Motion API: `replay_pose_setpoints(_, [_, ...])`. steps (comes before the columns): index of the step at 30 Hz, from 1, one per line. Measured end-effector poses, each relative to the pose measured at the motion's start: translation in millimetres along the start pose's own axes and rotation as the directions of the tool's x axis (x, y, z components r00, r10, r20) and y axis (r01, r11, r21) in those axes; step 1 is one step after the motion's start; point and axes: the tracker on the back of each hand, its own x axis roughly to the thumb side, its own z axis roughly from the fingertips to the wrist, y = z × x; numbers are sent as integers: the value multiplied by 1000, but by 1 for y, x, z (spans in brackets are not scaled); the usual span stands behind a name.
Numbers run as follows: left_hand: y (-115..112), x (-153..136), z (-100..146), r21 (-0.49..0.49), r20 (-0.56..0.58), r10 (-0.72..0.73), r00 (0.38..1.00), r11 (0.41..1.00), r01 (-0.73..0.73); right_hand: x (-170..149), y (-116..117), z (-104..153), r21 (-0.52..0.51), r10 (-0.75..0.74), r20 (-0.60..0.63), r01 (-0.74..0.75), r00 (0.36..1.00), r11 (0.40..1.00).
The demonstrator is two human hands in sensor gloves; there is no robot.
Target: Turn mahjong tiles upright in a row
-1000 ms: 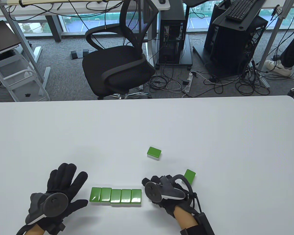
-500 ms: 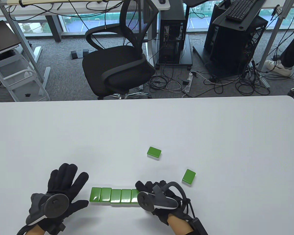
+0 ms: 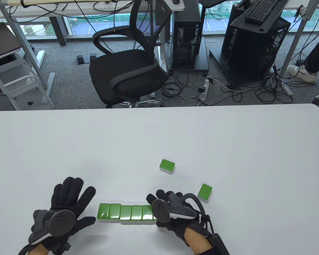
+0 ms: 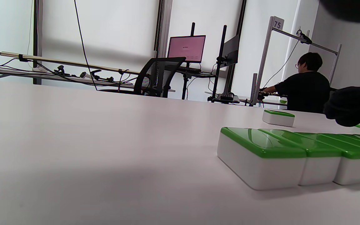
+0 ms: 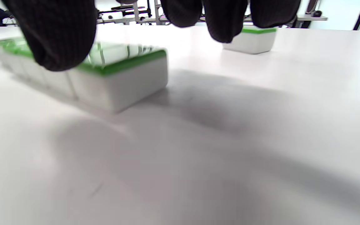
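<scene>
Several green-backed mahjong tiles lie flat, face down, side by side in a row (image 3: 125,212) near the table's front edge; the row also shows in the left wrist view (image 4: 292,153) and the right wrist view (image 5: 105,72). My left hand (image 3: 69,204) lies flat with fingers spread just left of the row, apart from it. My right hand (image 3: 164,204) sits at the row's right end, its fingers hanging over the end tile; it holds nothing. Two loose tiles lie flat farther off: one (image 3: 167,166) behind, one (image 3: 205,191) to the right.
The white table (image 3: 228,148) reaches far back and to both sides. Its far edge runs across the view's middle. Behind it stand a black office chair (image 3: 127,69) and computer towers on the floor.
My right hand has moved left from beside the right loose tile to the row's right end and now covers the end tile's right edge. My left hand and the tiles have not moved.
</scene>
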Motion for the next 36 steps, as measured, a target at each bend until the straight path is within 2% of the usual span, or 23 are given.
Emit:
replay_pose_setpoints(3, [-1, 0, 0, -7, -3, 1, 1000, 1000, -1, -27, -21, 3, -7, -15, -101, 14, 995, 1000])
replay_pose_setpoints(6, [-1, 0, -1, -12, -3, -1, 1000, 1000, 1, -53, -33, 7, -16, -2, -204, -1, 979, 1000])
replay_pose_setpoints(9, [-1, 0, -1, -16, -4, -1, 1000, 1000, 1, -80, -32, 11, 5, 29, -291, -29, 956, 1000])
replay_pose_setpoints(12, [-1, 0, -1, -21, -6, 0, 1000, 1000, 0, -96, -20, 13, 70, 37, -338, -14, 940, 997])
replay_pose_setpoints(18, [-2, 0, -2, -37, -8, 0, 1000, 999, 0, -111, 7, 10, 155, 46, -393, 16, 918, 988])
replay_pose_setpoints(25, [-2, 1, -2, -46, -9, 2, 1000, 999, -3, -124, 18, 6, 188, 32, -444, 58, 895, 980])
replay_pose_setpoints(29, [-3, 1, -3, -51, -5, 2, 1000, 999, -2, -125, 21, 5, 151, -22, -436, 98, 900, 984])
replay_pose_setpoints(36, [-3, 1, -3, -54, -3, -1, 1000, 999, 1, -120, 21, 4, 87, 9, -411, 29, 912, 996])
